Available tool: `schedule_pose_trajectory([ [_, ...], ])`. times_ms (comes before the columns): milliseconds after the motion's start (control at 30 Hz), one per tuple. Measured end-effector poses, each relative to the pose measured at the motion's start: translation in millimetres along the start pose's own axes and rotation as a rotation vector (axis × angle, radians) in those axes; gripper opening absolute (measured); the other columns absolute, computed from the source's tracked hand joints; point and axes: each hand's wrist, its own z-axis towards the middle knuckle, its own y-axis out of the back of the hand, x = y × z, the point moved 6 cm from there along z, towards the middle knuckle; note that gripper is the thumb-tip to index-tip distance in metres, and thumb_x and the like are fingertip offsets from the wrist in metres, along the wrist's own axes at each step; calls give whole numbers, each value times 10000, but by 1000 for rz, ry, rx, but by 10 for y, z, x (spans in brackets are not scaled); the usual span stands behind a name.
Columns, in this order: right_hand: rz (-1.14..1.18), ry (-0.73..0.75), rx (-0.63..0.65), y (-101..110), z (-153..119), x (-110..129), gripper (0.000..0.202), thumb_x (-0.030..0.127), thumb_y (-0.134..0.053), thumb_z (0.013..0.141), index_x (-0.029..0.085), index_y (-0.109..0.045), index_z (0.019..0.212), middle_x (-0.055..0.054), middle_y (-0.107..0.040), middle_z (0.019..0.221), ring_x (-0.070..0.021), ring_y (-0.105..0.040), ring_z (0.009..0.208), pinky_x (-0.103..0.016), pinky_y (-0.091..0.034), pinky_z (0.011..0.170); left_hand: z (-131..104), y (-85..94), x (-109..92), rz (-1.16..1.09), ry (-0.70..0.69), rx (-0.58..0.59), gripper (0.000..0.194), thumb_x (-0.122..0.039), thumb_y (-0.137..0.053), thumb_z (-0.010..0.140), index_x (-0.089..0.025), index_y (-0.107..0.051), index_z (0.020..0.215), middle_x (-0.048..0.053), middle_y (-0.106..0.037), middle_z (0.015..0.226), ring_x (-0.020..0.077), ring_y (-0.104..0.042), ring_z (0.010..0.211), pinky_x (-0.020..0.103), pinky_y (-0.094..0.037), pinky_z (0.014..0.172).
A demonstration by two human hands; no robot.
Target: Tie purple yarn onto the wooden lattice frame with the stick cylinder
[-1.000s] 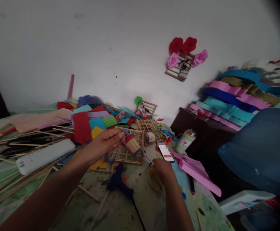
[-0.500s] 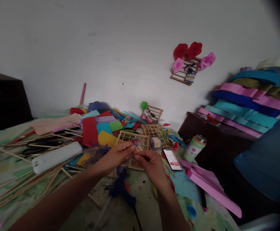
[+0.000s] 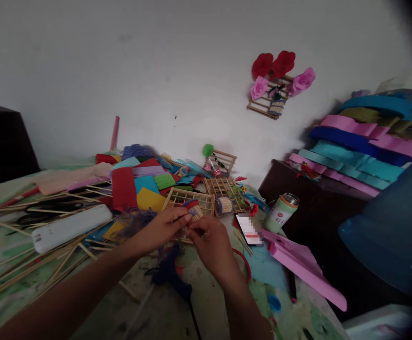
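My left hand (image 3: pixel 163 229) and my right hand (image 3: pixel 211 243) meet at the middle of the table, fingertips pinched close together. What they pinch is too small to make out. Just beyond the fingertips shows a small stick bundle (image 3: pixel 196 211) with a red and blue rim, in front of a wooden stick lattice (image 3: pixel 177 196). A second small bundle with a blue edge (image 3: pixel 224 206) stands to the right, by another lattice (image 3: pixel 220 186). Below the hands lies a dark blue glue gun (image 3: pixel 172 274).
Left are loose sticks (image 3: pixel 64 245), black scissors (image 3: pixel 46 210), a white power strip (image 3: pixel 71 228) and coloured paper (image 3: pixel 123 189). Right are a phone (image 3: pixel 248 230), a green jar (image 3: pixel 282 212) and pink paper (image 3: pixel 308 269). A flowered lattice (image 3: pixel 271 97) hangs on the wall.
The view has shifted slightly, so most things sit further left and a little higher. More of the red-rimmed bundle shows beyond my fingertips. Both hands keep their pinch.
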Motion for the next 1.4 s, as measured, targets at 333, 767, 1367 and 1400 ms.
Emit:
schedule_pose_trajectory([
  [333,65,-71,-127,147,38,-137,39,196,-669,705,174,-661,674,-8,-620,665,-140,-536,648,-248,-379,601,-27,-185,87,-254,130,112,430,-558,-466,833,-170,-400,659,-65,-284,546,68,-233,469,205,-174,437],
  [767,228,-40,-202,174,70,-146,144,292,-608,727,164,-653,679,-17,-613,649,-147,-537,632,-258,-400,601,-58,-193,-28,-301,124,200,426,-559,-478,822,-173,-405,657,-70,-289,524,68,-220,460,224,-144,440],
  [1367,777,-10,-166,-68,64,-149,89,266,-683,729,251,-748,788,-18,-631,887,-160,-574,854,-289,-443,783,-68,-192,-25,-395,91,245,356,-497,-447,866,-167,-450,735,-76,-285,505,68,-199,442,226,-148,438],
  [1400,802,-24,-192,-65,57,-147,65,259,-693,714,240,-745,749,-14,-623,863,-154,-569,836,-284,-443,772,-67,-186,-26,-370,89,240,356,-494,-440,869,-166,-452,731,-70,-303,517,70,-217,452,224,-162,444],
])
